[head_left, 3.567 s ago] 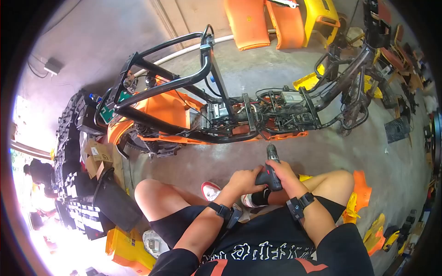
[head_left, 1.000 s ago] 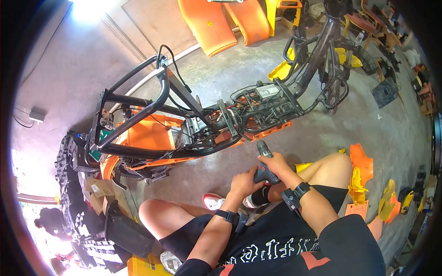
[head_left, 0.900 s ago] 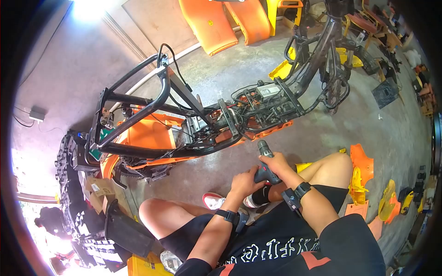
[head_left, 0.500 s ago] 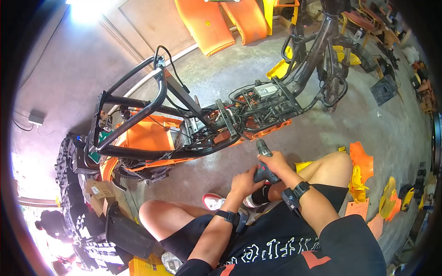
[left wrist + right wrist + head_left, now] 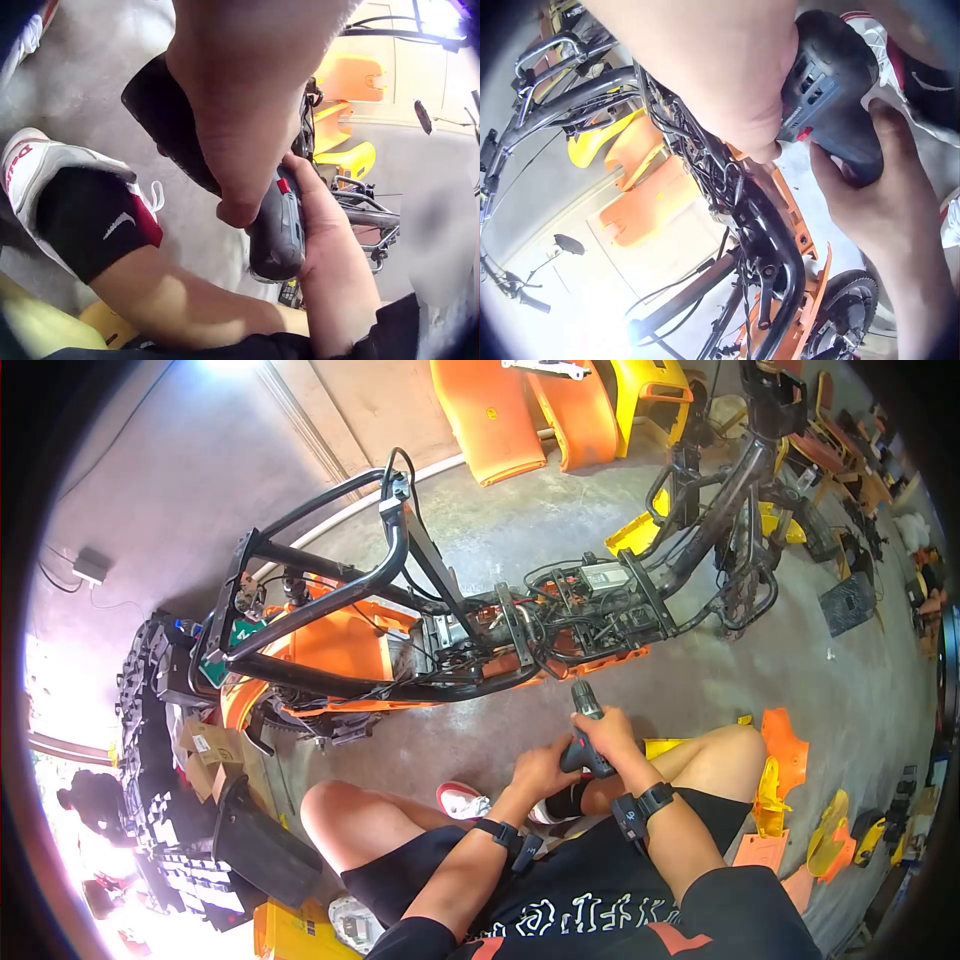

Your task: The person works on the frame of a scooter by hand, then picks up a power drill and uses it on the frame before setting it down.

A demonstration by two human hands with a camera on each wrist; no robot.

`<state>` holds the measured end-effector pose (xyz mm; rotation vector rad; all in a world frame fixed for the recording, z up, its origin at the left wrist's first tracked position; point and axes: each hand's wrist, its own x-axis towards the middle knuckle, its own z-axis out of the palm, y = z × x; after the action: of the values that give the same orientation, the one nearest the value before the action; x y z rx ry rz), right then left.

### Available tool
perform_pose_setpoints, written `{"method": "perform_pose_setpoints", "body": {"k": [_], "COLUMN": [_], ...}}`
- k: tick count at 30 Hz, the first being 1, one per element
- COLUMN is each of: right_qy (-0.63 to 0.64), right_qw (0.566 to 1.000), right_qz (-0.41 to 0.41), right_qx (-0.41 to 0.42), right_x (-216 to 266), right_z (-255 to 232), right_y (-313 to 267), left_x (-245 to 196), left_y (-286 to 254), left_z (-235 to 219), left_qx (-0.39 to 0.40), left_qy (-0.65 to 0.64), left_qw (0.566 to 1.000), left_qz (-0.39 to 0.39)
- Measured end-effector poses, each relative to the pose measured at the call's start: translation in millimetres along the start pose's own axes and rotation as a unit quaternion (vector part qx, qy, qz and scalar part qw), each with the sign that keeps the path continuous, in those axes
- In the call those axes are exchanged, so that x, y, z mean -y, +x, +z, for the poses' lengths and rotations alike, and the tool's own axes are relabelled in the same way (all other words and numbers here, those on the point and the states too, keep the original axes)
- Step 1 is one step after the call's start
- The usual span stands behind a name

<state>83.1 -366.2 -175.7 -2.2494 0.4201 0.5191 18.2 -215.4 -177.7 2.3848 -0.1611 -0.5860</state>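
Observation:
A dark cordless drill [image 5: 592,758] is held in front of the shins by both hands, its chuck [image 5: 586,697] towards the vehicle frame. My left hand [image 5: 541,770] grips its handle from the left, as the left wrist view also shows. The right hand [image 5: 610,733] wraps round the drill's body just behind the chuck. In the right wrist view the drill housing [image 5: 821,90] with its small red switch shows between the two hands. Just beyond the drill stands a stripped black vehicle frame [image 5: 500,685] with exposed wiring and orange panels. The chuck's tip is apart from it.
Orange panels [image 5: 490,420] and a yellow panel [image 5: 650,390] lean on the back wall. More orange [image 5: 785,745] and yellow parts [image 5: 770,800] lie to the right. A black bin [image 5: 262,840], a cardboard box [image 5: 212,752] and stacked tyres [image 5: 145,710] stand left.
The head view has swung left, so the vehicle frame sits farther right in the picture than half a second ago. Both hands keep their hold on the drill.

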Motion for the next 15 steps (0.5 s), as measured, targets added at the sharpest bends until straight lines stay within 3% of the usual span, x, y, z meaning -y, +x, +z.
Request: {"method": "perform_pose_setpoints", "body": {"k": [15], "right_qy": [0.008], "right_qw": [1.000], "right_qz": [-0.003], "right_qx": [-0.009], "right_x": [1.4], "right_z": [-2.9], "right_y": [-3.3], "left_x": [5.0], "left_y": [4.0], "left_z": [8.5], "left_qx": [-0.026], "left_qy": [-0.004], "left_qw": [0.999], "left_qz": [0.026]}}
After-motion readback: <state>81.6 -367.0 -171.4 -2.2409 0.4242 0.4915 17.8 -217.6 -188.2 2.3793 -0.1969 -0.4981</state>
